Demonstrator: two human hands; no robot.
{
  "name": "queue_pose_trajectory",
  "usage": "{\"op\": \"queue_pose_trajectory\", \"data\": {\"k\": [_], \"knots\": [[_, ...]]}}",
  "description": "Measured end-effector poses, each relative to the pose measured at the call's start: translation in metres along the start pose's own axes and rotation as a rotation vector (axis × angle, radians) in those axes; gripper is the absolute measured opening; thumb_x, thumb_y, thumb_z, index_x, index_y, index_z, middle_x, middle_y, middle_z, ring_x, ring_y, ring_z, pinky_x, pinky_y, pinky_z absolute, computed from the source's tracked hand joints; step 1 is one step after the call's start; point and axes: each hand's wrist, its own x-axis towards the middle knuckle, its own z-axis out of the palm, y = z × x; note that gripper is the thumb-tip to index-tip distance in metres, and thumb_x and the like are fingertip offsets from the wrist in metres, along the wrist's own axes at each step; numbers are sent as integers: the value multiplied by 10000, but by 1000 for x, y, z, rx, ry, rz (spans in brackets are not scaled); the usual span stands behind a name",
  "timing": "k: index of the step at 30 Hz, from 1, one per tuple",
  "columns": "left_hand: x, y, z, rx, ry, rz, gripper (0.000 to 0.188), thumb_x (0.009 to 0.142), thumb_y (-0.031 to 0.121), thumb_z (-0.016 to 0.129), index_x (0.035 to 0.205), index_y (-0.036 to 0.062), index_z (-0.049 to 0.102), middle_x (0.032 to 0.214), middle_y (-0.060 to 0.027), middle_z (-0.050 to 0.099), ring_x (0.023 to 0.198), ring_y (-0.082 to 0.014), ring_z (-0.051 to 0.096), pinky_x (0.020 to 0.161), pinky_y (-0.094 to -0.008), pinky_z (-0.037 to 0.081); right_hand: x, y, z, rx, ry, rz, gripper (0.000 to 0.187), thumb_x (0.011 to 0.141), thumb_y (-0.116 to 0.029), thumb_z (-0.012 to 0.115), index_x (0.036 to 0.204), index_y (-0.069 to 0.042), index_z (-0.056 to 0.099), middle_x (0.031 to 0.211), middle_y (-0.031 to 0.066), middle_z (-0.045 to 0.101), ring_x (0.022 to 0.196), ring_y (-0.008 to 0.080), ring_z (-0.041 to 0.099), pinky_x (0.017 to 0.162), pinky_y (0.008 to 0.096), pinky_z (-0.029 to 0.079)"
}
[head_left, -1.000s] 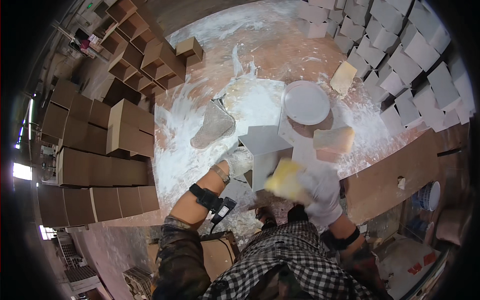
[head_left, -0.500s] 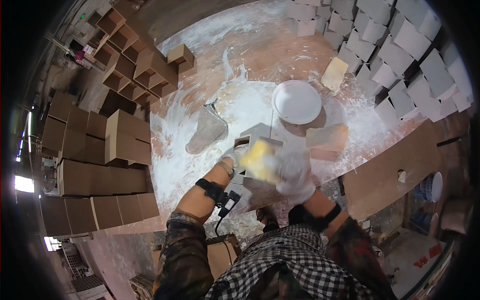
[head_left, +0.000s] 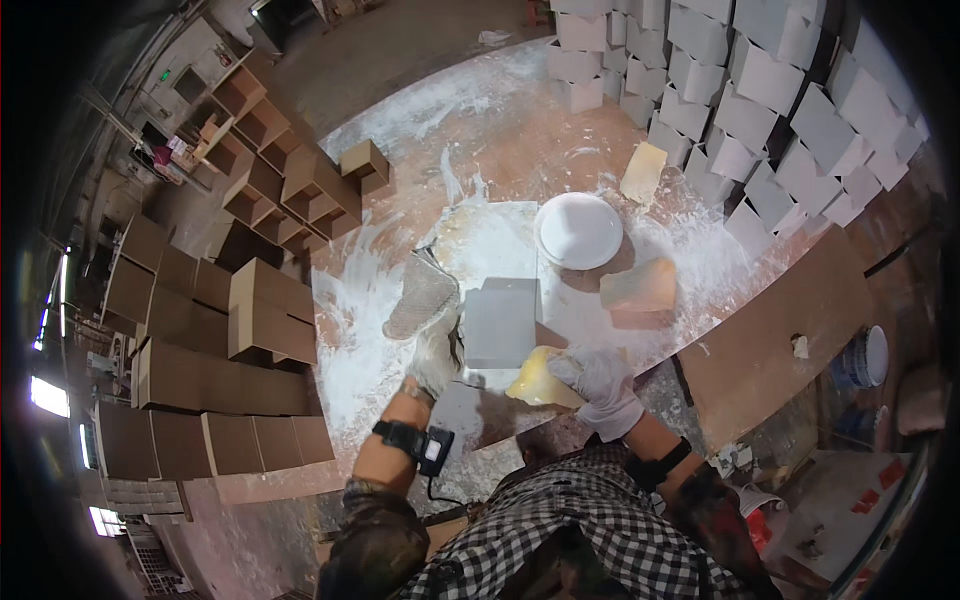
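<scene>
A box with a smooth grey-white face (head_left: 500, 328) sits in front of me on the powdery work table. My gloved left hand (head_left: 435, 362) is closed at the box's left edge, its fingertips partly hidden there. In my gloved right hand (head_left: 603, 388) is a wet yellow sponge (head_left: 542, 380), held just off the box's near right corner. A crumpled grey mesh cloth (head_left: 422, 295) lies beyond my left hand. Past the box stands a round white tub (head_left: 579, 231). To its right are a thick tan sponge block (head_left: 640, 288) and a pale yellow sponge piece (head_left: 643, 173).
White-coated boxes (head_left: 745, 110) are stacked high at the far right. Bare brown cardboard boxes (head_left: 270, 310) line the left side, with open ones (head_left: 290, 180) piled behind. A brown board (head_left: 780, 330) and a blue-and-white bucket (head_left: 868, 357) are at the right.
The box has turned, so its opening no longer faces me and a plain face shows. My right hand and sponge have moved nearer, off the box. My left hand has shifted left.
</scene>
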Motion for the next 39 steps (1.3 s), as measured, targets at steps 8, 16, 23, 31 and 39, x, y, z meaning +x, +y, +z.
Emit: {"op": "queue_pose_trajectory", "data": {"k": [8,16,23,31,39], "knots": [[-10,0,-17,221,-44,177,384,977,340,543,1178,17,590,1067,-87,648,939,-201,633,845,-338,533,10,-26,2,59,153,-148,274,839,-241,700,1085,-121,694,836,55,689,702,229,635,631,357,492],[30,64,-17,78,-184,69,250,961,199,572,1134,17,576,995,-111,625,856,-225,624,775,-351,557,51,-97,17,-502,327,-821,274,815,-194,658,1088,-193,639,980,97,593,954,278,562,841,421,439],[-4,123,61,-107,-87,71,241,994,186,478,1092,3,601,1046,-148,662,928,-271,663,841,-381,570,19,-41,35,-918,-147,-662,189,844,-227,582,1020,-171,622,920,46,628,813,236,616,750,421,463],[57,183,128,234,-219,357,234,980,193,513,1067,3,620,1021,-140,663,901,-254,651,803,-350,550,33,-45,-95,-570,135,-703,399,745,-97,655,1138,-157,622,1004,83,617,884,311,595,735,432,469],[146,324,249,958,-50,828,276,911,248,603,998,11,715,923,-126,702,854,-244,668,778,-356,521,60,62,-224,-308,381,-527,618,568,-123,779,1164,-93,615,979,133,651,861,338,640,725,393,510]]}}
